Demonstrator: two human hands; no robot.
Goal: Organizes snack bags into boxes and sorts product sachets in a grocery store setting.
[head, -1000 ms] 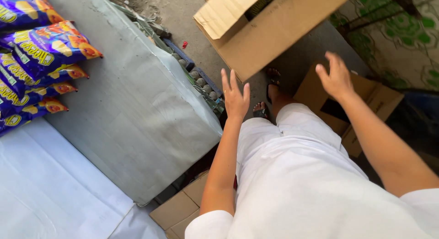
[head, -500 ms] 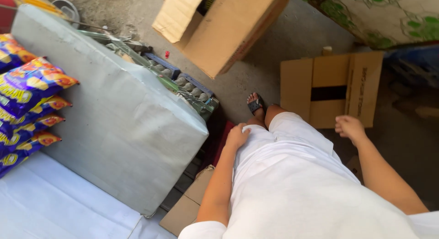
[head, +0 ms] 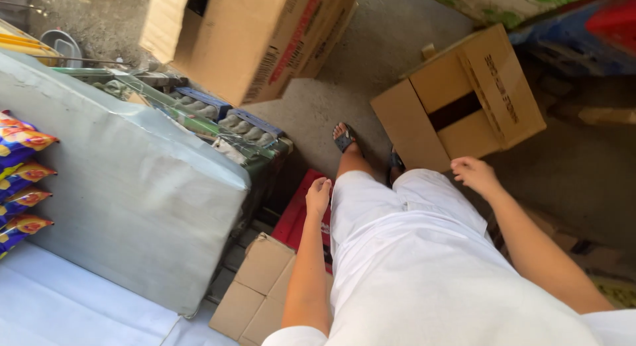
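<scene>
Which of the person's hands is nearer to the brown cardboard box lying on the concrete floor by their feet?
Right. The right hand hangs at the brown cardboard box's lower edge, fingers loose. The left hand hangs beside the other thigh, farther off.

Cartons, egg trays and snack packs crowd a concrete storeroom floor.
A large tilted carton (head: 245, 35) sits at 12 o'clock above grey egg trays (head: 225, 117); bright snack packets (head: 20, 180) line the 9 o'clock edge beside a grey wrapped block (head: 126, 187); a red crate (head: 301, 217) lies centre, flattened cardboard (head: 262, 293) at 6 o'clock.

soft daylight, bright white cloth lower left, dim upper right, slight blur
</scene>
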